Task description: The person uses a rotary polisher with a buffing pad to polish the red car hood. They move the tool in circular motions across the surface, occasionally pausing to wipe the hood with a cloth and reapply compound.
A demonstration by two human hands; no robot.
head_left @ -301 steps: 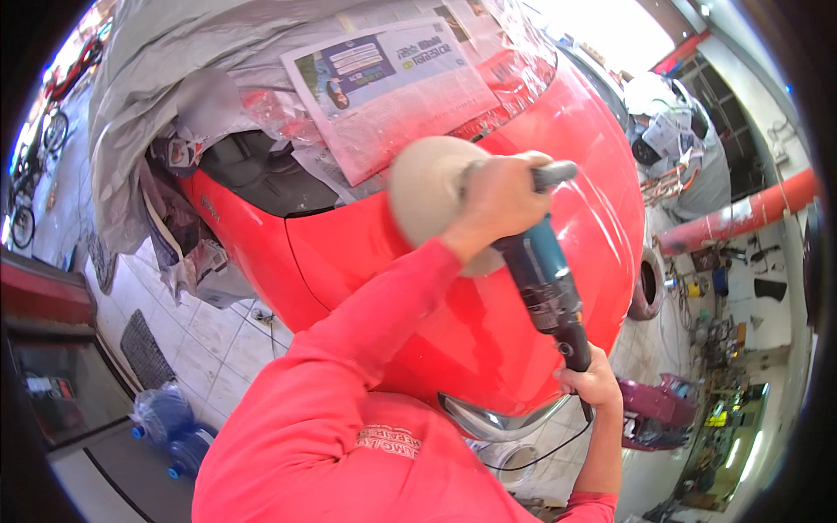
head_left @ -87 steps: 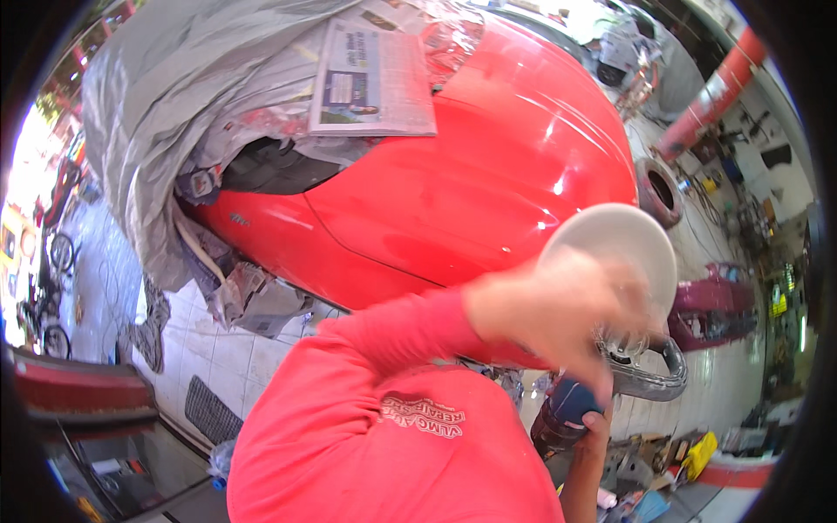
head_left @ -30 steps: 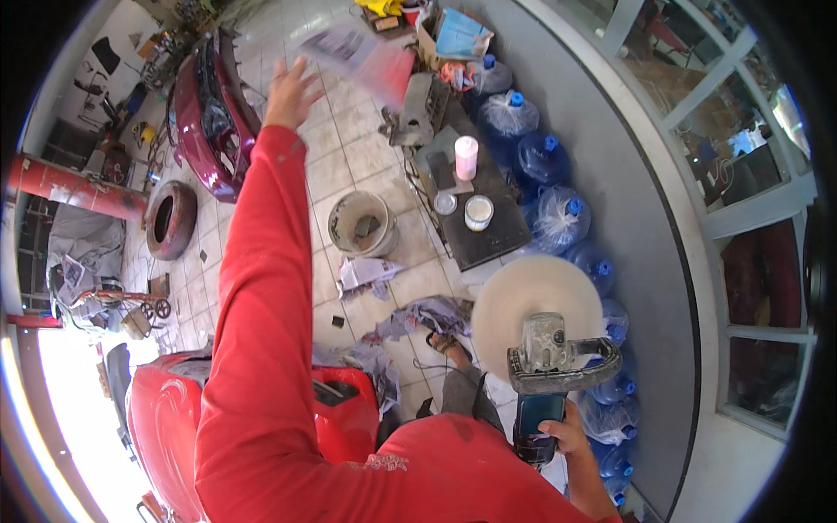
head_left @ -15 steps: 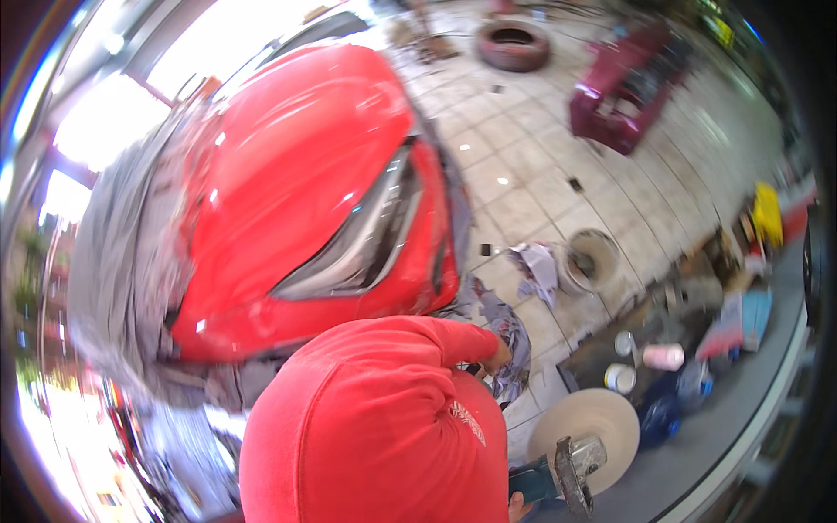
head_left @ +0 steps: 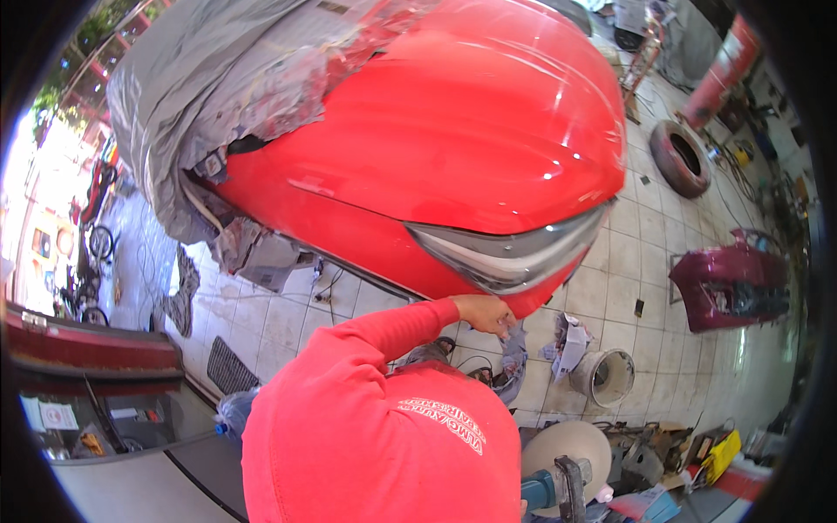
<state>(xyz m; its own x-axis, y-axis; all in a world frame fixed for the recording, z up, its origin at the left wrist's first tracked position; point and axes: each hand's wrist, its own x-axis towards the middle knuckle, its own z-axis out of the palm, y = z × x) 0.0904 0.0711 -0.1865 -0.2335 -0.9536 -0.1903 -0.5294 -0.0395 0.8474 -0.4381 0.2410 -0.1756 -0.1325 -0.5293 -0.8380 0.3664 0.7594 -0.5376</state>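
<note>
Since 10 s ago the loose newspaper was gone from the windshield end of your red hood (head_left: 471, 131), and the polisher (head_left: 571, 458) had come off the paint to the lower edge, so that stretch lay bare but nothing was being buffed. Your left hand (head_left: 486, 314) hung slack near the front corner, nothing visible in it; your right (head_left: 524, 507), mostly hidden, gripped the polisher.

One car (head_left: 418, 131), one headlight (head_left: 519, 259) showing on it; right of the car, one pillar (head_left: 719, 74), one tire (head_left: 665, 166), one bumper (head_left: 728, 283); nearer than the car, one bucket (head_left: 582, 376), one polisher (head_left: 567, 453)
</note>
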